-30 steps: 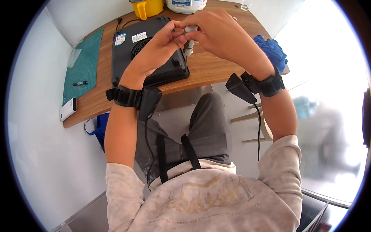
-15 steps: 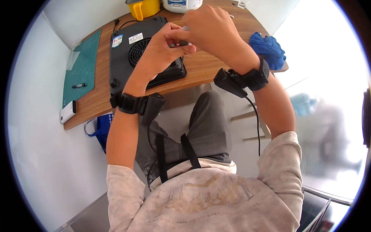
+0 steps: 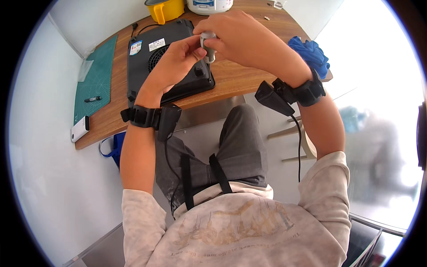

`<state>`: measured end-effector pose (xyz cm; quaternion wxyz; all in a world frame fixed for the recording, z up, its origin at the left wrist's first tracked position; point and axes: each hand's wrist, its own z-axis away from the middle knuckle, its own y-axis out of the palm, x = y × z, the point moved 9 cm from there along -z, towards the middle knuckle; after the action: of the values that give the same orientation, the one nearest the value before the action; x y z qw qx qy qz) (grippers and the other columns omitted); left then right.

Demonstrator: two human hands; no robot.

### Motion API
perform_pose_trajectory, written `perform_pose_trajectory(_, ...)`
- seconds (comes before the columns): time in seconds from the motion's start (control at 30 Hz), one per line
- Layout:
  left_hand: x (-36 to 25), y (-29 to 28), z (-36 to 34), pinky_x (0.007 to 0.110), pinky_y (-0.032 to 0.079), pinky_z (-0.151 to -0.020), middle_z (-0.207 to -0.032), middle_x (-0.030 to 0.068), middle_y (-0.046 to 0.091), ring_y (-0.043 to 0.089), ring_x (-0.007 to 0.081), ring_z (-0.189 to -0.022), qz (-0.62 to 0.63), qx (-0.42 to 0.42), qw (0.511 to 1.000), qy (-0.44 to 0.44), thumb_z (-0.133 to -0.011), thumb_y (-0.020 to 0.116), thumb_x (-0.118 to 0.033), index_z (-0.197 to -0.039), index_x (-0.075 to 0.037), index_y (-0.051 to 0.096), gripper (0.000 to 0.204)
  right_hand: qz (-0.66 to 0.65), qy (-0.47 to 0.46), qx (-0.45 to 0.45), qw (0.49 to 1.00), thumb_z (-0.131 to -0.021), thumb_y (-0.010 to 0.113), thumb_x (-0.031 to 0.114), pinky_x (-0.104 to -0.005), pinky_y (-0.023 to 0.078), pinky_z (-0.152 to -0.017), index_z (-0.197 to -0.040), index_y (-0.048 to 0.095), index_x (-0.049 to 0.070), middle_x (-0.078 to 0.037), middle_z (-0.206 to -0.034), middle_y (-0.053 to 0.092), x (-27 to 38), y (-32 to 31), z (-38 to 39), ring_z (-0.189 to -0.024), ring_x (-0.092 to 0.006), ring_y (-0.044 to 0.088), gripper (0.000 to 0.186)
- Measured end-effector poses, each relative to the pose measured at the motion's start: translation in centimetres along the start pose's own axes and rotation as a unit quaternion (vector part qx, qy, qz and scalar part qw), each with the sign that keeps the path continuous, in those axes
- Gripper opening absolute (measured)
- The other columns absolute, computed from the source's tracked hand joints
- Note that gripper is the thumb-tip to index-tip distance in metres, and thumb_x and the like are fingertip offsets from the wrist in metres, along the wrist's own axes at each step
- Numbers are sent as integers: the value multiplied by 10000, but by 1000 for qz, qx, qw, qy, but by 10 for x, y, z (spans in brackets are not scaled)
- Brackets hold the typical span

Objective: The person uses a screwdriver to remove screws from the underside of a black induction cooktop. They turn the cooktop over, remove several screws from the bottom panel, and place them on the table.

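Note:
A black flat appliance point(image 3: 147, 58) lies upside down on the wooden table point(image 3: 235, 80), its vent grille and labels facing up. Above its near right corner, my right hand point(image 3: 242, 38) is closed around the top of a small grey screwdriver point(image 3: 208, 44) that stands upright. My left hand point(image 3: 178, 58) pinches the lower part of the same tool with thumb and fingers. The tool's tip is hidden behind my fingers. Both wrists carry black strapped devices.
A green cutting mat point(image 3: 95, 80) with a black pen point(image 3: 92, 99) lies at the table's left, a white phone-like block point(image 3: 80, 128) near the edge. A yellow mug point(image 3: 165, 9), a white pot point(image 3: 209, 4) and a blue cloth point(image 3: 311, 51) are at the back and right.
The view has shifted, and both hands now sit slightly lower over the appliance's near right corner. They still hold the grey tool together.

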<state>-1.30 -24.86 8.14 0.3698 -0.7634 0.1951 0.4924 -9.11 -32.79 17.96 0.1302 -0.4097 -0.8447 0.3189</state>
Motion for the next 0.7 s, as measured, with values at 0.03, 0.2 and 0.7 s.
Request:
perform_pose_trajectory(0.03, -3, 2, 1, 265, 479, -913, -1022, 6, 681, 601, 98, -980, 16, -2, 1000, 5, -1046, 575, -158, -1250, -1, 639, 265, -1, 38, 45, 998, -871, 696, 326, -416, 549, -635, -860, 729, 32, -139, -702, 684, -6, 4, 0, -664, -322, 683, 297)
perform_pose_trajectory(0.2, 12, 5, 2, 289, 512, -968, -1101, 14, 668, 613, 99, -1020, 54, -1, 998, -34, -1042, 551, -126, -1256, 1, 628, 260, 19, 120, 167, 978, -886, 708, 313, -400, 535, -659, -910, 716, 26, -159, -699, 667, -19, 12, -1, -685, -347, 667, 289)
perform_pose_trajectory(0.7, 76, -1, 3, 571, 402, -1092, -1404, 109, 565, 501, 333, -1343, -580, -133, 802, 47, -1008, 572, -299, -1264, -238, 661, 277, 99, 153, 148, 972, -909, 683, 481, -438, 515, -589, -914, 728, 79, -117, -621, 644, -9, 27, -6, -595, -333, 639, 405)
